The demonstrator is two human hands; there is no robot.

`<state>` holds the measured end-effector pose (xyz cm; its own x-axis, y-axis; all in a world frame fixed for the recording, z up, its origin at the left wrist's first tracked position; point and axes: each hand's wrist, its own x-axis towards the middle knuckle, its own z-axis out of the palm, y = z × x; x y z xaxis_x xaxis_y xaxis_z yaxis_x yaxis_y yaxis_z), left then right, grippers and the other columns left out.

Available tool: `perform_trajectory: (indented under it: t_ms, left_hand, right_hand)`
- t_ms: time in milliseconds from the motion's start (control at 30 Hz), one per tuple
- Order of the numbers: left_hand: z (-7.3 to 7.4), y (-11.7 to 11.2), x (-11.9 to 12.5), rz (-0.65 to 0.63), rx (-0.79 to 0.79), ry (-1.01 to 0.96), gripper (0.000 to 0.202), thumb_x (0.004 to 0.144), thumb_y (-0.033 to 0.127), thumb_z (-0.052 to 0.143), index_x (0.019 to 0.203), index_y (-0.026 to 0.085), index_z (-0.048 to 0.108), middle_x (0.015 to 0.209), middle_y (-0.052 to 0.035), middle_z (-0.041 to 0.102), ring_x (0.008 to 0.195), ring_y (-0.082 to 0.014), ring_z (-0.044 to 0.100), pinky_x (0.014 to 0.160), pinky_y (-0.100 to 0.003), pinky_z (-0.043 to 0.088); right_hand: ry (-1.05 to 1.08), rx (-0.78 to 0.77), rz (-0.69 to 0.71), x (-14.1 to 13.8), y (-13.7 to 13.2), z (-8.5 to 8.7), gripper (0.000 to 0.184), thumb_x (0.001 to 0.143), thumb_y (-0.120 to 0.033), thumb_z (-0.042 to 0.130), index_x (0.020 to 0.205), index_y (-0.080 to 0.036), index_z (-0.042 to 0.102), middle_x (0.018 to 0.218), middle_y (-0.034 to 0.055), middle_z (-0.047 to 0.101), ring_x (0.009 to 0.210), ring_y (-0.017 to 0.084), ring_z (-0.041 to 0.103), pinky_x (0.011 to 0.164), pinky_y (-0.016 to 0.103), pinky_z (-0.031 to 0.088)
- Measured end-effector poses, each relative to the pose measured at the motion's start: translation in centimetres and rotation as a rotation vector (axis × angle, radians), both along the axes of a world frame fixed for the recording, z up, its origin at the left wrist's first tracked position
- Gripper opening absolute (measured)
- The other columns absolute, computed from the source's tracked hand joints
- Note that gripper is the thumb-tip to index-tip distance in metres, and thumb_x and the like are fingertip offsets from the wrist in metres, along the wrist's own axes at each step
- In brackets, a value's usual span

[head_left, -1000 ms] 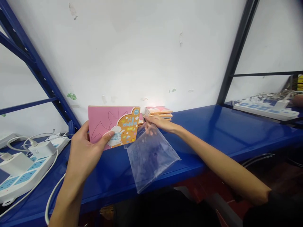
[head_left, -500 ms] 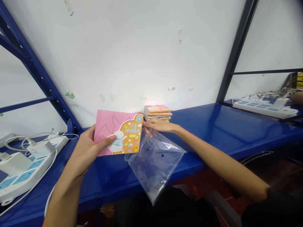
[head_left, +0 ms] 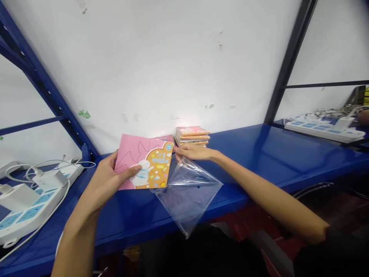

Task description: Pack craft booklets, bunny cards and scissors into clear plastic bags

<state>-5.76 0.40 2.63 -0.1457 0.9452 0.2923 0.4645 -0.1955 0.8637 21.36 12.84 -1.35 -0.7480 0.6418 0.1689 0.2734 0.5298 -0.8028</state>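
Grips are both closed. The left grip holds a pink and orange booklet by its lower left side, with the thumb lying across the front cover and the fingers behind it. The right grip pinches the top edge of a clear plastic bag, and the bag hangs down and outward from those fingers, over the front edge of the shelf. Whether the bag's mouth is open cannot be told from this view. Over the last second the booklet has come lower and tilted, and it has moved across toward the bag, so its right edge now sits just beside the right grip and overlaps the bag's top corner. The bag has also swung a little and lies flatter, with less of a bulge. Both things are held in the air above a blue metal shelf, in front of a scuffed white wall. Just behind the right grip, a small stack of booklets lies on the shelf, close enough to be knocked. To the left, a white power strip carries two white chargers, and a white cable runs along it toward the person's left arm. Farther right, another power strip lies on a further shelf, and a hand shows at the picture's edge beyond it.
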Motion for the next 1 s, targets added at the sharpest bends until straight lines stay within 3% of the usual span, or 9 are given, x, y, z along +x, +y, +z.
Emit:
perform_trajectory:
  t_ms: [167,367,567,800,1000]
  left_hand:
    - [0.18,-0.14,-0.07,0.02,-0.025,0.094,0.054,0.068,0.048,0.084,0.113,0.019,0.072,0.101,-0.0096,0.08,0.084,-0.0303,0.075,0.06,-0.032,0.06]
    - [0.0,0.23,-0.05,0.071,-0.046,0.211,0.061,0.07,0.052,0.08,0.121,0.02,0.069,0.112,-0.0093,0.079,0.098,-0.0346,0.074,0.071,-0.035,0.062]
    - [-0.19,0.44,-0.26,0.109,-0.042,0.219,0.062,0.071,0.052,0.079,0.123,0.021,0.068,0.112,-0.0098,0.079,0.097,-0.0354,0.075,0.068,-0.035,0.061]
    - [-0.49,0.62,-0.18,0.163,0.034,0.227,0.058,0.071,0.051,0.079,0.12,0.02,0.07,0.114,-0.0091,0.078,0.099,-0.0352,0.074,0.079,-0.04,0.062]
    - [-0.59,0.81,-0.21,0.139,0.008,0.163,0.06,0.07,0.05,0.082,0.121,0.021,0.069,0.116,-0.009,0.077,0.103,-0.0348,0.073,0.082,-0.039,0.061]
  right_hand:
    - [0.004,-0.013,-0.004,0.01,0.02,-0.11,0.06,0.104,-0.063,0.039,0.078,-0.016,0.066,0.074,0.0061,0.066,0.06,0.013,0.055,0.058,0.027,0.045]
    - [-0.023,-0.135,0.064,0.19,-0.48,0.1,0.065,0.104,-0.067,0.029,0.107,-0.015,0.068,0.08,0.0093,0.074,0.061,0.015,0.066,0.056,0.027,0.048]
    - [-0.051,-0.134,0.072,0.23,-0.27,-0.12,0.035,0.095,-0.051,0.063,0.101,-0.017,0.067,0.084,0.0047,0.074,0.059,0.011,0.068,0.05,0.021,0.043]
    - [-0.032,-0.117,0.046,0.18,-0.61,0.33,0.028,0.094,-0.039,0.062,0.105,-0.016,0.073,0.081,0.0047,0.074,0.059,0.013,0.068,0.055,0.024,0.046]
    - [-0.012,-0.079,0.018,0.25,-0.27,0.32,0.029,0.092,-0.04,0.065,0.105,-0.017,0.078,0.094,0.0062,0.075,0.061,0.012,0.067,0.054,0.024,0.044]
